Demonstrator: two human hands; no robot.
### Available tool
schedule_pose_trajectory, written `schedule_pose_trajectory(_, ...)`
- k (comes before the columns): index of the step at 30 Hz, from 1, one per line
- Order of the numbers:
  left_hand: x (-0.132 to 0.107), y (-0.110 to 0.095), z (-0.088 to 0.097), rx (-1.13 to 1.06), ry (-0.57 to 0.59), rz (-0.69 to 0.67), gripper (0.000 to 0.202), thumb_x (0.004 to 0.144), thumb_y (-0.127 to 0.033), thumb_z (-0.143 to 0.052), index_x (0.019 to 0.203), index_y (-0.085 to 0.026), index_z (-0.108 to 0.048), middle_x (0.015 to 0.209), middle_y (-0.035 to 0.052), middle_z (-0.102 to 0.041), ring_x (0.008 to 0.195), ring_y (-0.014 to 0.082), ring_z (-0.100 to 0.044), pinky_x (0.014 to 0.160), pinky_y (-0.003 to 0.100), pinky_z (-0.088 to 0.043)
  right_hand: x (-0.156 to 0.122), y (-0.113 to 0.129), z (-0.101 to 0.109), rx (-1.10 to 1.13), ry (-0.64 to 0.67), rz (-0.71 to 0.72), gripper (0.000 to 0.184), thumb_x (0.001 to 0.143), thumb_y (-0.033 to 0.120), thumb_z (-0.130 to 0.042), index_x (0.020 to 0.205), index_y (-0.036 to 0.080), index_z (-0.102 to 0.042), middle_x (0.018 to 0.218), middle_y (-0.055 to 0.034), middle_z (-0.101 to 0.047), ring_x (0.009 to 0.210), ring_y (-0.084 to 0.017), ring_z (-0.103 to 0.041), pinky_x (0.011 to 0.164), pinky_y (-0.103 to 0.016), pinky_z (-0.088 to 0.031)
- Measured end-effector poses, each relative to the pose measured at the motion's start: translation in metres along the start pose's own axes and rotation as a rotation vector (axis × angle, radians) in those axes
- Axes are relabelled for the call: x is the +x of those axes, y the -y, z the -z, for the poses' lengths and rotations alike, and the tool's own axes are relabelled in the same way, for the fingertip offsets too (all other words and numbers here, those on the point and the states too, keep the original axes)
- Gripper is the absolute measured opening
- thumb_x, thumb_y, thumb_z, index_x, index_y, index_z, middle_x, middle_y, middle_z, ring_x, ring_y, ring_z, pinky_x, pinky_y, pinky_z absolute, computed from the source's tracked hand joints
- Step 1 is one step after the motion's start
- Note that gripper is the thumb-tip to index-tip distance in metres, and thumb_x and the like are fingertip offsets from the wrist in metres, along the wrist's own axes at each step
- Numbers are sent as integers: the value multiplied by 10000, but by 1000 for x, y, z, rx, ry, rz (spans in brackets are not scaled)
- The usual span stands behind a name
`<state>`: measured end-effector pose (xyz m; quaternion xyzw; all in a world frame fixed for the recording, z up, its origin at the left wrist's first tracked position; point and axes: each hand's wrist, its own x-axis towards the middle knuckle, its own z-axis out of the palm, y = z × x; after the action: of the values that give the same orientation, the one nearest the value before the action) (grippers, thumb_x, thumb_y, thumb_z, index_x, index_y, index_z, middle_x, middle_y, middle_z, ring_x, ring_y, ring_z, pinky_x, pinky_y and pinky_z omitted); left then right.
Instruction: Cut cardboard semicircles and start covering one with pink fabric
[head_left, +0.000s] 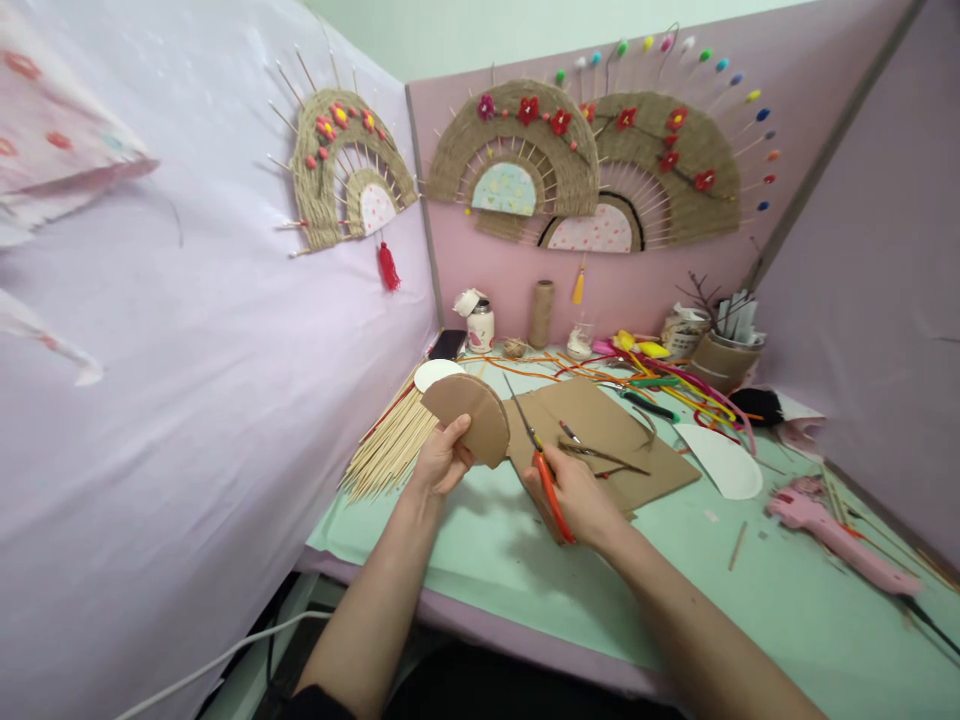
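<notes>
A brown cardboard half-disc [486, 412], its long axis slanting down rightward, is being gripped above the mint-green tabletop [795, 600] by the left hand [444, 457]. Just right of it, orange-handled metal scissors [539, 460] are being held in the right hand [576, 492].

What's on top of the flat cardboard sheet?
A dark twig and, seemingly, a pen lie on the cardboard sheet; the right hand covers part, hiding anything there.
</notes>
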<state>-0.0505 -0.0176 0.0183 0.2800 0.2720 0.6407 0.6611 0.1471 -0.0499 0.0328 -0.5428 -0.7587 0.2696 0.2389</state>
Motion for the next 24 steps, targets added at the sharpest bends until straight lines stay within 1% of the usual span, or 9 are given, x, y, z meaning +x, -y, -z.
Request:
schedule_pose_trajectory(4, -1, 1, 1, 20, 21, 13, 504, 692, -242, -805, 1153, -180, -613, 961, 77, -752, 930, 258, -710, 854, 402, -567, 0, -1, -1, 21, 36, 14, 278, 845, 455, -542, 787, 225, -396, 781, 1, -583, 681, -157, -495, 600, -255, -333)
schedule_pose_trajectory(8, -2, 2, 1, 28, 55, 2, 538, 680, -236, -819, 1173, -186, -607, 978, 74, -748, 936, 251, -709, 873, 392, -559, -2, 2, -1, 39, 50, 9, 233, 806, 391, -577, 810, 220, -417, 841, -7, -589, 727, -159, -506, 621, -259, -351)
schedule_pose_trajectory(12, -3, 2, 1, 51, 57, 9, 510, 666, -237, -831, 1127, -163, -626, 982, 89, -747, 949, 254, -705, 890, 387, -549, -4, 5, 2, 12, 57, 3, 271, 799, 419, -600, 818, 223, -414, 841, -7, -600, 727, -164, -520, 613, -259, -341)
schedule_pose_trajectory(15, -3, 2, 2, 54, 58, 13, 502, 651, -233, -841, 1102, -156, -637, 977, 85, -749, 930, 245, -709, 886, 374, -551, -5, 7, 3, -68, 48, -23, 309, 815, 472, -594, 801, 228, -405, 812, -10, -607, 704, -171, -531, 576, -257, -298)
schedule_pose_trajectory(19, -4, 3, 1, 61, 54, 11, 525, 647, -234, -845, 1122, -162, -634, 983, 82, -751, 940, 241, -708, 878, 361, -554, -8, 9, 3, -203, 12, -37, 341, 869, 535, -532, 775, 226, -425, 789, -38, -632, 711, -198, -579, 556, -270, -248)
schedule_pose_trajectory(24, -6, 4, 1, 65, 49, 24, 536, 649, -254, -844, 1129, -151, -629, 987, 96, -749, 1006, 268, -692, 891, 373, -551, -9, 9, 1, -250, -14, -16, 350, 924, 533, -468, 770, 219, -480, 760, -63, -677, 729, -227, -637, 558, -285, -255)
